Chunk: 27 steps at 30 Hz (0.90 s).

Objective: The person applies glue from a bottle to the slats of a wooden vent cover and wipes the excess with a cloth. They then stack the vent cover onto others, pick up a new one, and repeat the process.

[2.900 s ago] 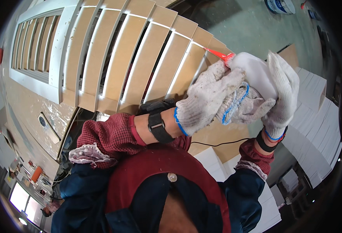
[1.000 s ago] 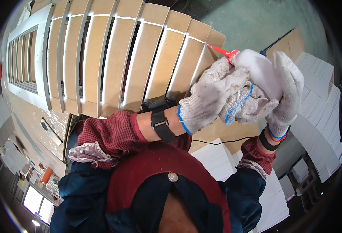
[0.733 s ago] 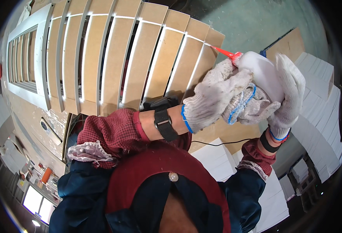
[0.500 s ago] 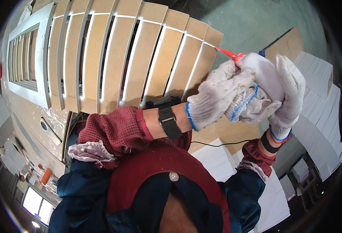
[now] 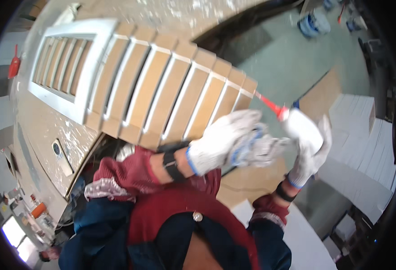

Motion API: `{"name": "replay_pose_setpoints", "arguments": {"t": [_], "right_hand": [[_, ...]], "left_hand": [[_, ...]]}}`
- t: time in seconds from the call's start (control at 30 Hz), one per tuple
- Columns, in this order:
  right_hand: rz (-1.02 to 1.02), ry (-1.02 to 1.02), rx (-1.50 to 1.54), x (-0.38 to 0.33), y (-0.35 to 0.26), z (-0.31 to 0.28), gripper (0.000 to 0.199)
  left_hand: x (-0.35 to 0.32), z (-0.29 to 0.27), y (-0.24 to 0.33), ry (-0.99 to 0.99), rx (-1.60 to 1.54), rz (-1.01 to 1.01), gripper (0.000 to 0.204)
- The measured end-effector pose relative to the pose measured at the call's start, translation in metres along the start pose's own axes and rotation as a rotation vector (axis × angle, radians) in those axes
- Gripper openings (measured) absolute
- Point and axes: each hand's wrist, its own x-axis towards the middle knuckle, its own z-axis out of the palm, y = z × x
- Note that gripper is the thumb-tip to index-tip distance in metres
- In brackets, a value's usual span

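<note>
My right hand, in a white knit glove, is closed round a white squeeze bottle. The bottle's long red nozzle points up and left, its tip by the corner of the last brown board. A bunched white knit glove with blue trim is gripped in my gloved left hand, over the near edge of the boards. The brown boards overlap in a staggered row, with white strips running along their edges and across their far ends. Motion blurs both hands.
A white louvred frame lies on the worn table at the left end of the boards. Stacked white panels stand at right. Beyond, a bucket sits on the green floor. A red tool is at far left.
My left hand has moved off the bottle and left with the bunched glove. My right hand still holds the bottle, lower in view. The view has shifted, showing more floor and table beyond the boards.
</note>
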Motion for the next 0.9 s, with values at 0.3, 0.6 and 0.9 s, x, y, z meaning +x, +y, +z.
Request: {"name": "replay_pose_setpoints", "arguments": {"t": [0.3, 0.6, 0.9], "right_hand": [[0.414, -0.127, 0.967, -0.046, -0.059, 0.081, 0.059], [0.362, -0.313, 0.794, -0.099, -0.11, 0.171, 0.075], [0.344, -0.622, 0.546, -0.076, -0.148, 0.146, 0.077]], "left_hand": [[-0.079, -0.069, 0.073, 0.27, -0.171, 0.68, 0.062], [-0.144, -0.116, 0.085, 0.091, 0.061, 0.838, 0.046], [-0.2, -0.14, 0.06, 0.293, -0.595, 0.482, 0.068]]}}
